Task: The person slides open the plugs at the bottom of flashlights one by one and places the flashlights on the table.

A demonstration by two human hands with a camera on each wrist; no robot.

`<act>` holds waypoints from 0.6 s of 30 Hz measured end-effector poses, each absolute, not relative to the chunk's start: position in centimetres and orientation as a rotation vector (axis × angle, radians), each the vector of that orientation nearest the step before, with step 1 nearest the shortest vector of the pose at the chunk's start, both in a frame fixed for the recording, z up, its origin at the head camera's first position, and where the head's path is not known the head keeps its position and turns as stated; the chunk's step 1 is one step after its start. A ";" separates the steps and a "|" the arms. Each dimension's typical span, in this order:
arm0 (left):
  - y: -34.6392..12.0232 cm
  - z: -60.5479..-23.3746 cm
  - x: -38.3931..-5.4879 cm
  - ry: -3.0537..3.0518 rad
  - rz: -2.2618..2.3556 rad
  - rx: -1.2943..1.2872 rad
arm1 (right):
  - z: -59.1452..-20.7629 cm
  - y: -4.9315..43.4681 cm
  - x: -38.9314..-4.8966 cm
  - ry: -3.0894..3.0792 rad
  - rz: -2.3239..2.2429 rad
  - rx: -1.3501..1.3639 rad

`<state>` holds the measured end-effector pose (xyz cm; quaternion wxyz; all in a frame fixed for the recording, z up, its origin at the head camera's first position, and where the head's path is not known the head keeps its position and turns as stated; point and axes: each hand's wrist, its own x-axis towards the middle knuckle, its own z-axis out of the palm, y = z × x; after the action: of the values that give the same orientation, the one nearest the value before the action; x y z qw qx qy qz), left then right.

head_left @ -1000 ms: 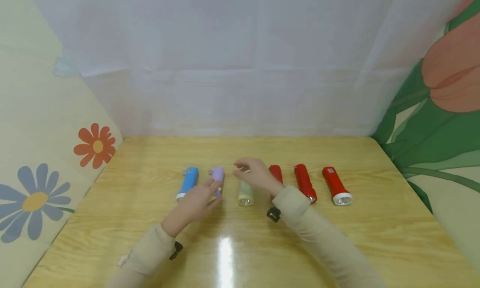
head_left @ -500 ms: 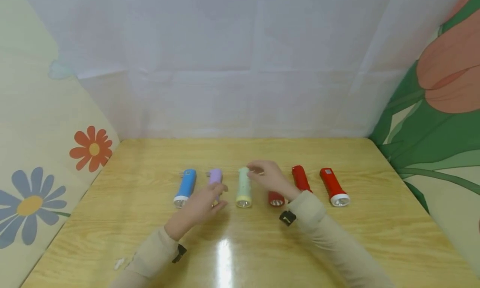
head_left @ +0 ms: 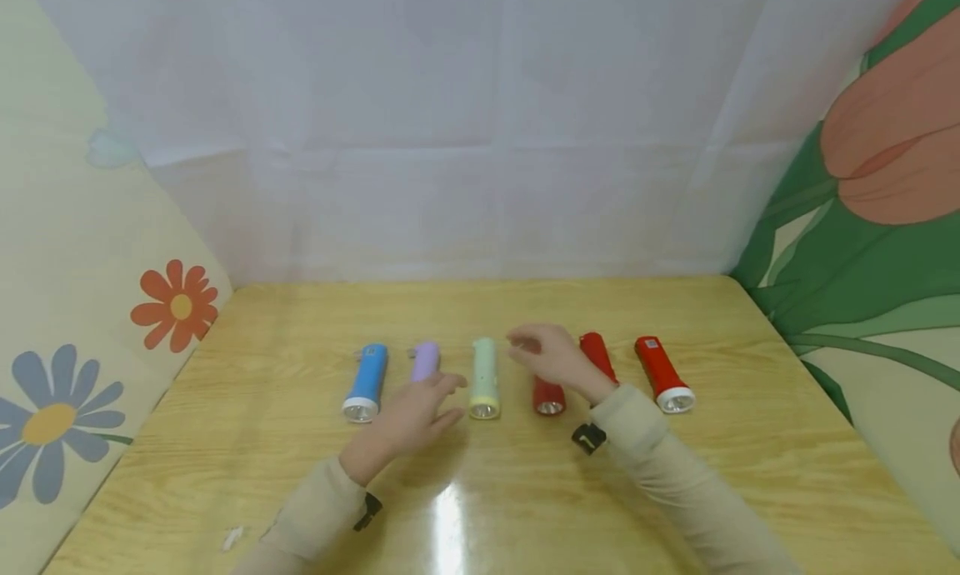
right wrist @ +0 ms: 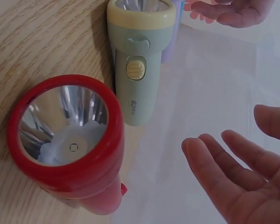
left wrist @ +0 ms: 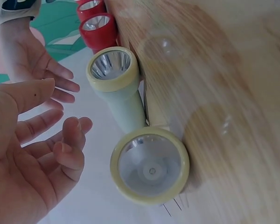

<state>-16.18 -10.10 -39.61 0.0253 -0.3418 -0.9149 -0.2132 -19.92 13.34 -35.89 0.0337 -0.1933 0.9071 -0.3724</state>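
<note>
Several flashlights lie in a row on the table, lens ends toward me. My left hand hovers over the front of a purple flashlight, its fingers loosely bent around nothing; the purple one's yellow-rimmed lens shows in the left wrist view. Between my hands is a pale green flashlight with a yellow switch. Above a red flashlight is my right hand, relaxed, holding nothing and hiding that flashlight's rear part. In the right wrist view, its fingers are apart from everything.
A blue flashlight with a white head lies at the left end. Farther right are another red flashlight, partly covered by my right arm, and a red one with a white head. A small white scrap lies at front left.
My right hand has moved right, from over the green flashlight's rear end to over the red one. My left hand has shifted slightly right and its fingers have spread. The flashlights keep their places.
</note>
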 end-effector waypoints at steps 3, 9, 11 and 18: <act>-9.8 -39.8 -16.3 -2.832 -0.646 -1.062 | -36.1 13.4 -20.2 2.791 -1.133 -0.594; -9.2 -40.1 -16.6 -2.852 -0.645 -1.068 | -36.4 13.2 -21.2 2.771 -1.096 -0.569; -9.1 -40.1 -16.7 -2.864 -0.630 -1.069 | -36.5 13.1 -21.6 2.771 -1.077 -0.579; -8.5 -40.1 -17.0 -2.879 -0.623 -1.089 | -36.8 12.7 -22.6 2.739 -1.063 -0.543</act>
<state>-16.96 -8.53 -40.08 0.0009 -0.3467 -0.9168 -0.1984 -22.57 12.65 -36.79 0.0767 -0.1811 0.9141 -0.3547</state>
